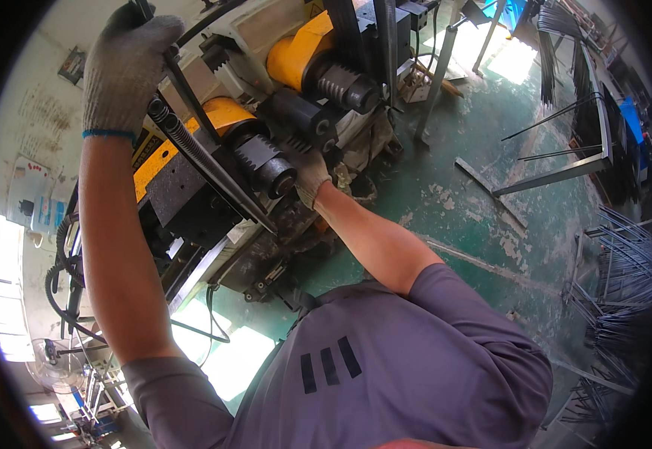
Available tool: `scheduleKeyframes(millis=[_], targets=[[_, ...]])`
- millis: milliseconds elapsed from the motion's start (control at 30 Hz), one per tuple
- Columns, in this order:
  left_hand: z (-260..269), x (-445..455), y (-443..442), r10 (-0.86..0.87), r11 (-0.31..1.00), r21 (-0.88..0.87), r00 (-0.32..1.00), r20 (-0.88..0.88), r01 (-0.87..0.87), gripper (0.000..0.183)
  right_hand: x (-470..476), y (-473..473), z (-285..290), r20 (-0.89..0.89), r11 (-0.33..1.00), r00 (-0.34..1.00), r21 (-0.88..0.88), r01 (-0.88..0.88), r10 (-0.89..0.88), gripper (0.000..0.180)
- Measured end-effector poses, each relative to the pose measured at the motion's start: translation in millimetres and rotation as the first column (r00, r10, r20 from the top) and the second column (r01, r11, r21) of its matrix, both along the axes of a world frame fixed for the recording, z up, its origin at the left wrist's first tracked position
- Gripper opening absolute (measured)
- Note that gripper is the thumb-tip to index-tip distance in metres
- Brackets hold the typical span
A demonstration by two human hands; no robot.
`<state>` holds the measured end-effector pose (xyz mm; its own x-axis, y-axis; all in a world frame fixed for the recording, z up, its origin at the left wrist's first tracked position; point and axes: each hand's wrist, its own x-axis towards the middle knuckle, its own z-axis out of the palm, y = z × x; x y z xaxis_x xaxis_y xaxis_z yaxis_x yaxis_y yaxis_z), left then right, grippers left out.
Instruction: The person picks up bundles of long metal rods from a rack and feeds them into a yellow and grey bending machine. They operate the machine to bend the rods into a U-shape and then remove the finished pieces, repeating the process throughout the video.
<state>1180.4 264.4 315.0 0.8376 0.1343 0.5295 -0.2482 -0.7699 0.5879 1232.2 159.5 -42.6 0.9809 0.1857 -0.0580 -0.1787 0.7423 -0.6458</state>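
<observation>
My left hand (126, 70), in a knitted grey glove with a blue cuff, is raised at the upper left. Its fingers close around a dark metal bar (188, 92) that slants down across the machine. Beside the bar runs a long threaded rod (208, 163). My right hand (308, 171), also gloved, reaches into the machine between a ribbed black roller (261, 160) and a black block (298, 115). Its fingertips are in shadow and partly hidden, so what they touch or hold cannot be made out. A second ribbed roller (343, 87) projects from a yellow housing (295, 59).
Metal stand legs (438, 84) rise beyond the machine. On the right, a metal rack (556, 174) holds dark rods, and bundles of thin rods (618, 280) lie below it. Black hoses (59, 280) hang at the left, above a floor fan (53, 359). The green floor (432, 207) is worn.
</observation>
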Motion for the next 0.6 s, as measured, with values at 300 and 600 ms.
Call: scheduleKeyframes(millis=[300,600], targets=[[-10,12,11,0.058,0.998,-0.012,0.996,0.063,-0.058,0.058,0,5,14,-0.227,0.999,0.974,0.051,0.002,0.009,0.038],[-11,14,16,0.033,0.999,0.004,0.997,0.072,-0.034,0.058,7,8,0,-0.183,1.0,0.983,0.0,0.001,-0.001,0.033]])
